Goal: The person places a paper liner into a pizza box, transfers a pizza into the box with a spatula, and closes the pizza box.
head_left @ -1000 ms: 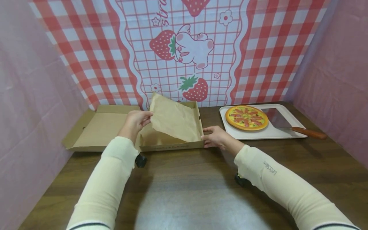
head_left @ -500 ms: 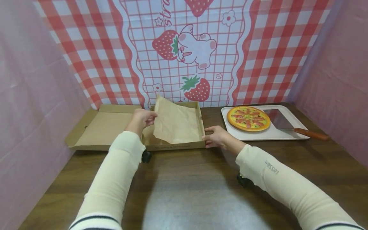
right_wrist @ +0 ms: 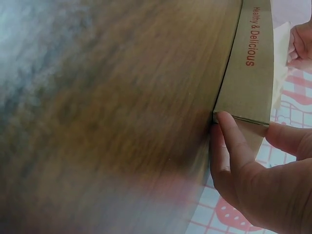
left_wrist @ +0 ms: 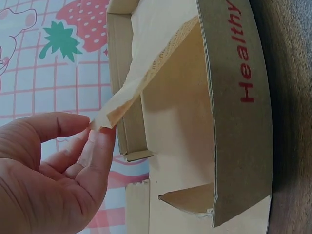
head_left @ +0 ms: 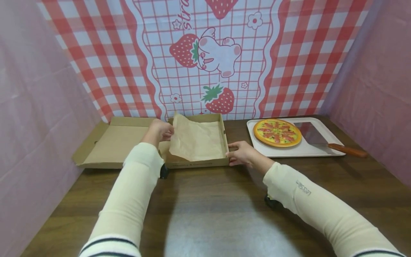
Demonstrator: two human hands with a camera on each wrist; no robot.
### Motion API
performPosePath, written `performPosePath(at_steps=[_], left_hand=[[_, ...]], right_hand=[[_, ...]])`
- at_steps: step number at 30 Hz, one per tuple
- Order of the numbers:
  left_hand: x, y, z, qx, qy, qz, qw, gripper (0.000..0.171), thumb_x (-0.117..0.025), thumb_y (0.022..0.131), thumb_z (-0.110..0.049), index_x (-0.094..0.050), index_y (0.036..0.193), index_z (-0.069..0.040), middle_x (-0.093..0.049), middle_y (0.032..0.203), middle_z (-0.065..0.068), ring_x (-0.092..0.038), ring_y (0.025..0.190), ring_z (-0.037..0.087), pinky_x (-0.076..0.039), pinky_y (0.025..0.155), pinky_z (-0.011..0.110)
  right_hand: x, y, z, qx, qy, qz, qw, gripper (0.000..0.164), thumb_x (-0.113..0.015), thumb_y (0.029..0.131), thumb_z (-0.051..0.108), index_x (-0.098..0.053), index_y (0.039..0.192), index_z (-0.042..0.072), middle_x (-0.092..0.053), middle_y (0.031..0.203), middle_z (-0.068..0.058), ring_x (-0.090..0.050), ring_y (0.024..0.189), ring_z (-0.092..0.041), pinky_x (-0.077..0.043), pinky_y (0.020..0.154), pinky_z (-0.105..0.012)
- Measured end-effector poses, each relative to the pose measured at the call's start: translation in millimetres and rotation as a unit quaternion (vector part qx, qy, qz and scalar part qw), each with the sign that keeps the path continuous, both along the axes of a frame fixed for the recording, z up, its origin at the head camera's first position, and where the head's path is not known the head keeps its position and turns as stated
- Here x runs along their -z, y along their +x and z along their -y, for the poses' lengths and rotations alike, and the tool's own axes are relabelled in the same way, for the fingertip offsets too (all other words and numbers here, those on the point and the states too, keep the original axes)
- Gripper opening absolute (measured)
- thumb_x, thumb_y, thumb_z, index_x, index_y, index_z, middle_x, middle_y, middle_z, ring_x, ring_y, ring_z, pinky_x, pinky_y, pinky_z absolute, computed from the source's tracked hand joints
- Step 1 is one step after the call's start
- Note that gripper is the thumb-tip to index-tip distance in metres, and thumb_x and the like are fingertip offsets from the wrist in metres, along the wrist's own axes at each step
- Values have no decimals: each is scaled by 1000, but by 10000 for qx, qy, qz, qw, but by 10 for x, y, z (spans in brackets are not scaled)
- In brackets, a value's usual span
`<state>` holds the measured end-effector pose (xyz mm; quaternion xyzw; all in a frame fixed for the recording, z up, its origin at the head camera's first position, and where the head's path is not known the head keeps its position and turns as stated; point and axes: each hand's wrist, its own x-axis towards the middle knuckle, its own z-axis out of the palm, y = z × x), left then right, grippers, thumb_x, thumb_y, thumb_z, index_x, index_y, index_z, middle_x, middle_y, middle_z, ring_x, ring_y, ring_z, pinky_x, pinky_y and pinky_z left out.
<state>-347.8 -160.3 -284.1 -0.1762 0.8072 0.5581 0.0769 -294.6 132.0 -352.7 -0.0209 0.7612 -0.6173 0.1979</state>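
Observation:
An open cardboard pizza box (head_left: 199, 164) rests on the table, its lid (head_left: 112, 146) folded out to the left. A brown sheet of paper (head_left: 202, 139) lies in it, the left part lifted in a slope. My left hand (left_wrist: 58, 170) pinches the sheet's raised edge between thumb and fingertips, over the box's left side; bare cardboard shows under the sheet in the left wrist view. At the front right corner my right hand (right_wrist: 263, 170) holds the box, thumb at the top rim and fingers low on the wall.
To the right stands a white tray (head_left: 266, 151) bearing a pizza (head_left: 277, 132) and a pizza server (head_left: 343, 148), whose wooden handle juts past the tray's edge. A checked strawberry cloth (head_left: 295, 71) hangs right behind the box. Pink cloth (head_left: 41, 107) walls both sides.
My left hand has moved a little to the right and lowered the sheet, which lies flatter across the box's right part. My right hand stays at the corner.

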Motion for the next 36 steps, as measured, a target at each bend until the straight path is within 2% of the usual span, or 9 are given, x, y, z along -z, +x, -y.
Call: performPosePath(at_steps=[6, 8, 10, 14, 20, 25, 30, 34, 36], left_hand=[[51, -29, 36, 137, -990, -46, 9950, 27, -57, 78, 9, -53, 105, 8, -58, 85, 13, -62, 59, 17, -59, 75, 34], [74, -45, 45, 159, -1469, -65, 9890, 20, -57, 74, 10, -55, 94, 6, -61, 81, 13, -65, 59, 19, -60, 71, 33], [81, -48, 48, 209, -1957, -59, 9804, 15, -57, 71, 10, -55, 84, 3, -63, 74, 12, -67, 58, 19, -59, 60, 29], [63, -22, 47, 267, -2516, -55, 9675, 13, -59, 70, 8, -54, 78, 0, -63, 66, 9, -67, 58, 17, -49, 46, 22], [46, 7, 32, 144, -2412, -20, 9704, 22, -60, 69, 9, -56, 90, 4, -67, 76, 12, -69, 66, 19, -52, 51, 23], [55, 10, 19, 289, -2294, 44, 9729, 34, -60, 76, 6, -55, 109, 10, -67, 78, 12, -69, 68, 19, -58, 63, 27], [90, -2, 32, 369, -2196, 69, 9749, 36, -62, 83, 0, -54, 117, 11, -68, 81, 14, -72, 72, 23, -59, 71, 29], [137, -15, 57, 461, -1962, 165, 9793, 44, -61, 87, -3, -49, 127, 11, -67, 89, 17, -72, 77, 26, -59, 74, 31], [164, -21, 73, 616, -1859, 248, 9803, 47, -61, 89, -5, -46, 131, 11, -65, 96, 19, -71, 78, 27, -59, 75, 31]], right_hand=[[-15, 15, 11, 49, 35, 22, 10000, 58, -53, 96, -6, -26, 147, -13, -51, 114, -27, -60, 76, -19, -60, 73, -35], [-16, 14, 2, 26, 33, 30, 10000, 59, -53, 96, -6, -25, 147, -13, -51, 114, -27, -60, 76, -20, -60, 73, -35], [-14, 10, -2, 8, 35, 33, 10000, 59, -53, 95, -6, -25, 146, -14, -52, 113, -27, -60, 75, -19, -60, 72, -34], [-11, 6, 5, 7, 20, 39, 10000, 59, -53, 95, -6, -25, 146, -14, -52, 112, -26, -60, 74, -19, -60, 71, -33], [-16, 18, 11, 10, 7, 17, 10000, 57, -52, 96, -6, -26, 146, -14, -52, 113, -27, -60, 73, -18, -60, 70, -32], [-15, 20, 9, 2, 3, 23, 10000, 57, -52, 96, -5, -26, 146, -14, -52, 108, -23, -59, 73, -18, -60, 71, -33], [-17, 17, 10, 36, -15, 33, 10000, 57, -53, 96, -5, -26, 146, -13, -53, 103, -21, -59, 71, -17, -60, 70, -32], [-22, 21, 12, 48, -29, 36, 10000, 57, -53, 95, -6, -27, 146, -14, -53, 103, -21, -59, 70, -16, -60, 70, -33], [-26, 26, 13, 52, -45, 44, 10000, 57, -52, 96, -6, -27, 146, -14, -54, 103, -21, -60, 69, -16, -60, 71, -33]])
